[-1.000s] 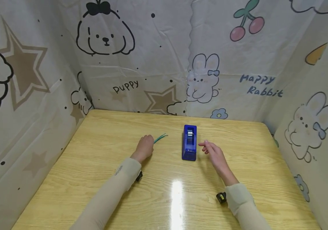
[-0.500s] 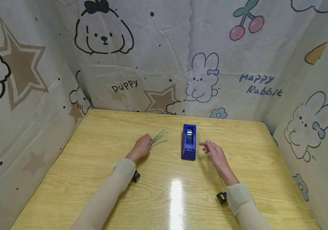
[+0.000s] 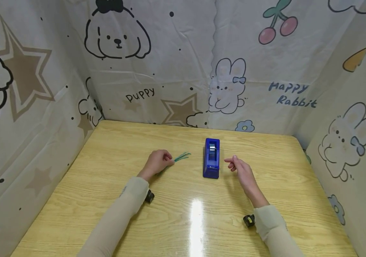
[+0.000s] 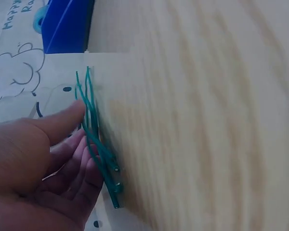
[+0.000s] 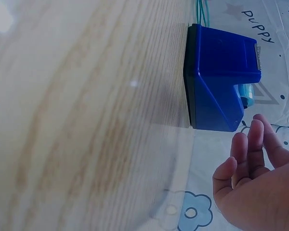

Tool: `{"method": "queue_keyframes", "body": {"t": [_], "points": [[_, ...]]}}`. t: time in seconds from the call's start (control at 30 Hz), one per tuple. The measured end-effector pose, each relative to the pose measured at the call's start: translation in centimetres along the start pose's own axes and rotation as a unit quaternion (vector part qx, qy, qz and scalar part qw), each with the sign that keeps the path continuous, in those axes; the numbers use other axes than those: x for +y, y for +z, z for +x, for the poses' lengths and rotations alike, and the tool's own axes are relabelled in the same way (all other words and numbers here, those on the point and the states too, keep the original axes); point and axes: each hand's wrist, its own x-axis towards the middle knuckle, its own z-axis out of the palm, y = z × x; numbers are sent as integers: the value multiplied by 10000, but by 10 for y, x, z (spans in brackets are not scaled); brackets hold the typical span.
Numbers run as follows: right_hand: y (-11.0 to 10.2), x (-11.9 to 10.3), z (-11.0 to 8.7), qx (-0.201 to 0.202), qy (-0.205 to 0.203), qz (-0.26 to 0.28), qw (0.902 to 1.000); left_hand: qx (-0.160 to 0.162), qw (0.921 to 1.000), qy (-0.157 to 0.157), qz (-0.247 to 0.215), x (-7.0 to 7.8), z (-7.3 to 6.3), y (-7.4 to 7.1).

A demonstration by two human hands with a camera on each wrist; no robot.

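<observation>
My left hand [image 3: 158, 161] pinches a small bunch of thin green wires [image 3: 182, 156], low over the wooden table. In the left wrist view the wires [image 4: 90, 115] run between thumb and fingers, some crossing each other, with loose ends on both sides of the hand. To the right stands a blue tape dispenser [image 3: 211, 159] with a roll of clear tape in it, upright on the table. My right hand [image 3: 241, 171] is just right of the dispenser, fingers loosely curled and holding nothing. In the right wrist view its fingertips [image 5: 257, 126] are close to the dispenser's end.
The wooden table [image 3: 170, 221] meets a patterned cloth [image 3: 170, 53] at its back and sides. A small black camera [image 3: 150, 196] sits under the left wrist and another black camera [image 3: 249, 220] under the right.
The left hand has shifted slightly left and turned, so its thumb shows. The wires fanned apart, then drew together again, pointing right. The right hand and tape dispenser stay put.
</observation>
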Motion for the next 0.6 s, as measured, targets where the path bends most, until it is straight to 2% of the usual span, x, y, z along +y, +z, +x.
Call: {"method": "queue_keyframes", "body": {"t": [0.1, 0.2, 0.33, 0.43, 0.6], "points": [[0, -1, -1, 1, -16, -37, 10000, -6, 9999, -93, -62, -1, -2, -1], [0, -1, -1, 4, 3, -85, 10000, -63, 9997, -218, 62, 0, -6, -4], [2, 4, 1, 11, 114, -85, 9999, -232, 9978, -473, 392, 3, -18, -11], [3, 14, 7, 74, 228, -36, 9997, -199, 9973, -572, 420, 4, -27, -13], [2, 33, 16, 219, 191, -69, 9996, 54, 9993, -352, 97, 4, -35, -3]]}}
